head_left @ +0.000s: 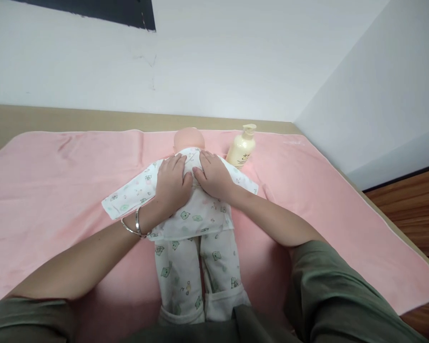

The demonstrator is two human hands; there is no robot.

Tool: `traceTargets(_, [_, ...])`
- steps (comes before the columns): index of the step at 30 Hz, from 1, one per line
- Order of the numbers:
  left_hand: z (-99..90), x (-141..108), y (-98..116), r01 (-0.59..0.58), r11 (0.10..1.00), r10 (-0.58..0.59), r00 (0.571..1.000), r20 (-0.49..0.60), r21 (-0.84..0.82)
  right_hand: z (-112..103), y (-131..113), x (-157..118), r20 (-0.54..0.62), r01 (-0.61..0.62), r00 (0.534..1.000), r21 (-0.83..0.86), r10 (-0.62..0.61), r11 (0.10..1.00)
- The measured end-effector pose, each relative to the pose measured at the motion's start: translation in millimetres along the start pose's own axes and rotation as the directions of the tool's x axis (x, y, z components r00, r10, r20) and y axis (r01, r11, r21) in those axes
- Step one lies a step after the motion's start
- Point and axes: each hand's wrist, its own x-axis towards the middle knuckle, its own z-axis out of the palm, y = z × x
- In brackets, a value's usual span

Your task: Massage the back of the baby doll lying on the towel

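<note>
A baby doll (188,139) lies on a pink cloth, the smooth back of its head toward the wall. It wears a white printed top (203,216) and matching trousers (180,274), sleeves spread out to both sides. My left hand (173,183) rests flat on the left part of the top near the shoulder, fingers extended, with silver bangles at the wrist. On the right part lies my right hand (214,176), also flat with fingers apart. The thumbs point toward each other over the middle of the top. Neither hand grips anything.
A cream pump bottle (241,148) stands on the cloth just right of the doll's head. The pink cloth (57,190) covers most of a tan surface (93,116). White walls rise behind and at the right, and brown wood (411,205) shows at the right edge.
</note>
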Motion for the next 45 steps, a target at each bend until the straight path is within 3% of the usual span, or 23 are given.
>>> traceTargets(6, [-0.5, -1.9, -1.1, -0.006, 1.000, 0.006, 1.000, -0.007, -0.005, 2.2, 26.4, -3.1, 0.073, 0.174, 0.981, 0.078, -0.179, 0.982])
traceTargets(12, [-3.2, -4.9, -0.5, 0.013, 1.000, -0.013, 1.000, 0.004, -0.024, -4.9, 34.6, -4.6, 0.108, 0.224, 0.965, 0.131, -0.239, 0.966])
traceTargets(15, [-3.9, -5.4, -0.8, 0.015, 1.000, -0.015, 1.000, 0.009, -0.022, -22.2, 24.9, 1.8, 0.185, 0.167, 0.964, 0.129, -0.189, 0.977])
traceTargets(20, [-2.2, -4.2, -2.7, 0.010, 0.999, -0.010, 1.000, -0.002, -0.038, -47.3, -8.2, 16.1, 0.338, -0.042, 0.941, 0.033, 0.029, 0.999])
traceTargets(25, [0.7, -2.2, -4.1, 0.008, 0.997, -0.011, 0.999, -0.035, -0.071, -38.6, -29.3, 19.7, 0.265, -0.152, 0.950, -0.065, 0.164, 0.986])
traceTargets(32, [3.1, -1.9, -4.3, -0.005, 0.999, 0.004, 0.999, -0.032, -0.040, -18.4, -30.2, 12.5, 0.132, -0.175, 0.974, -0.086, 0.185, 0.981])
traceTargets(39, [1.2, -1.1, -5.5, 0.013, 0.996, -0.016, 0.999, -0.031, -0.086, -2.0, -45.0, 17.5, 0.007, -0.258, 0.965, -0.179, 0.263, 0.950])
traceTargets(45, [-0.2, -1.1, -4.5, 0.024, 0.996, -0.027, 0.999, -0.023, -0.086, -8.5, -41.7, 16.6, 0.056, -0.212, 0.972, -0.206, 0.228, 0.955])
